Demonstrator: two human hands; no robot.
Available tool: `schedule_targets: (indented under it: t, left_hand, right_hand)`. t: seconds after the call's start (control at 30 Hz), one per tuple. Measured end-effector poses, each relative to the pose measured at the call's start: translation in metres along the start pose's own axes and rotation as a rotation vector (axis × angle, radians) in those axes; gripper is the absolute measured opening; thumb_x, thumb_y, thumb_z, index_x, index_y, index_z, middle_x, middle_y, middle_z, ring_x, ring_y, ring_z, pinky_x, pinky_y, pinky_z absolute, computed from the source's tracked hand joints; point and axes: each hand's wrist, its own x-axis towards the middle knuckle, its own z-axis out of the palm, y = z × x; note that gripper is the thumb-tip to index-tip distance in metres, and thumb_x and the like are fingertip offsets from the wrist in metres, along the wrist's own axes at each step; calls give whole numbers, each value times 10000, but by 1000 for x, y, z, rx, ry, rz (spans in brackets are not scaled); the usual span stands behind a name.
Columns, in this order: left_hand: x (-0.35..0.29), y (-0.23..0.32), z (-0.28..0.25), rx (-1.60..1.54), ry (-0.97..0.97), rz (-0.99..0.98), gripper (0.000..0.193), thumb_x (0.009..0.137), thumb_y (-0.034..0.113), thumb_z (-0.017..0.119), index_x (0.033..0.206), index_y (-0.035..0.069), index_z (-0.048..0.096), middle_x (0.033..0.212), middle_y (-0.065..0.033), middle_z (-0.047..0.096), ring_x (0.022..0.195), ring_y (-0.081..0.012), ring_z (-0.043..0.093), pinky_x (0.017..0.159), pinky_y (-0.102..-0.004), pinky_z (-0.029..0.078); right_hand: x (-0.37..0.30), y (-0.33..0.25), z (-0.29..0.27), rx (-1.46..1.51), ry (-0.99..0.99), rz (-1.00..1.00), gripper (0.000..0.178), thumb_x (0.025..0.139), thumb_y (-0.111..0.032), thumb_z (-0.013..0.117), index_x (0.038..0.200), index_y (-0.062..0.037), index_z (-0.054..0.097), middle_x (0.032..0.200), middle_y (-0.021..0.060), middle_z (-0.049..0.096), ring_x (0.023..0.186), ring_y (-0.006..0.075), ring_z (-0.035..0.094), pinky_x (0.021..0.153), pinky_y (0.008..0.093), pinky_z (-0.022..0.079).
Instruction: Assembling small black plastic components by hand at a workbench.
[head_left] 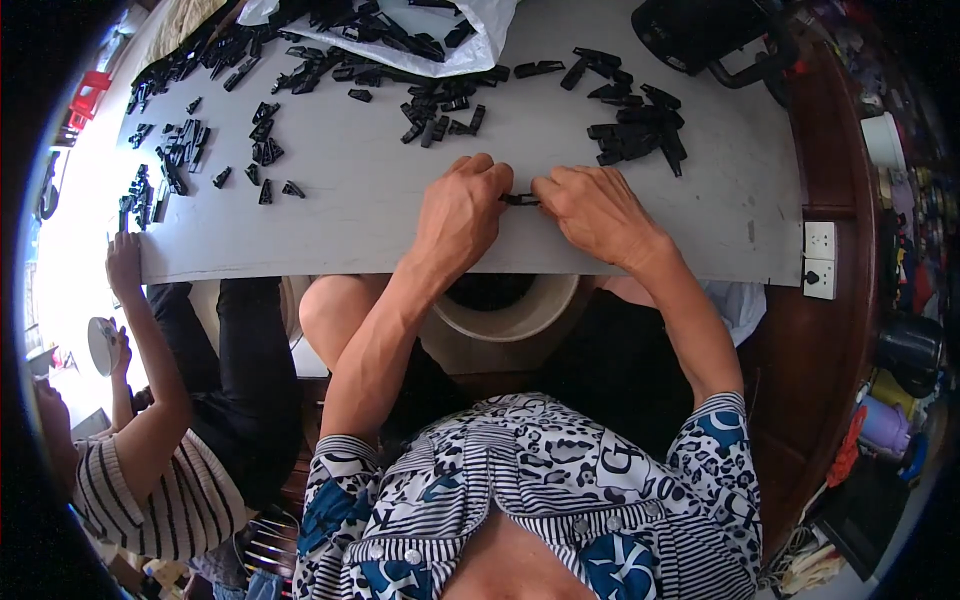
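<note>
Above the near part of the grey table (pixel 350 225), I hold a small, narrow black plastic part (pixel 520 199) between both hands. My left hand (pixel 462 208) is closed in a pinch on its left end. Its right end is pinched by my right hand (pixel 598 215), with the fingers curled. Whether it is one piece or two joined pieces I cannot tell, since the fingers cover both ends. Just beyond my right hand lies a pile of black plastic parts (pixel 640 130). Farther off, past my left hand, is a looser group of similar parts (pixel 440 105).
A white plastic bag (pixel 490 40) with black parts lies at the far edge. A black jug (pixel 690 35) stands far right. More parts (pixel 180 150) lie scattered left, near a co-worker's hand (pixel 124 262). Below the table edge is a beige bin (pixel 510 327) between my knees.
</note>
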Motion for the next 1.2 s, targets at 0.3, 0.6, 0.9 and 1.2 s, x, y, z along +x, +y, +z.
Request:
schedule_targets:
  t: [0.3,0.6,0.9,1.2]
  left_hand:
    - [-2,-2,0,29,20,-17,106,693,26,656,787,37,608,797,-112,567,815,-314,573,676,-412,470]
    - [0,-13,9,-19,69,108,84,676,11,599,749,42,571,755,-99,551,780,-309,560,644,-410,462]
    - [3,-11,5,-89,71,89,104,675,-25,582,758,32,555,750,-118,541,748,-334,556,626,-423,450]
    - [8,-8,-22,-185,99,-90,99,719,-21,651,787,10,585,743,-91,587,646,-223,581,568,-344,447]
  right_hand:
    - [16,-5,-9,-221,-71,-237,114,739,-70,549,662,-46,629,615,142,630,610,285,656,548,392,509]
    - [28,-15,-13,-275,-272,-352,153,713,-134,577,609,-99,683,655,90,668,629,239,668,559,377,516]
    - [33,-8,-6,-169,-229,-330,145,701,-121,577,614,-77,685,654,126,659,645,284,667,571,384,519]
    - [-8,7,5,164,204,22,210,812,-154,667,804,-28,499,702,143,594,691,334,617,571,409,478]
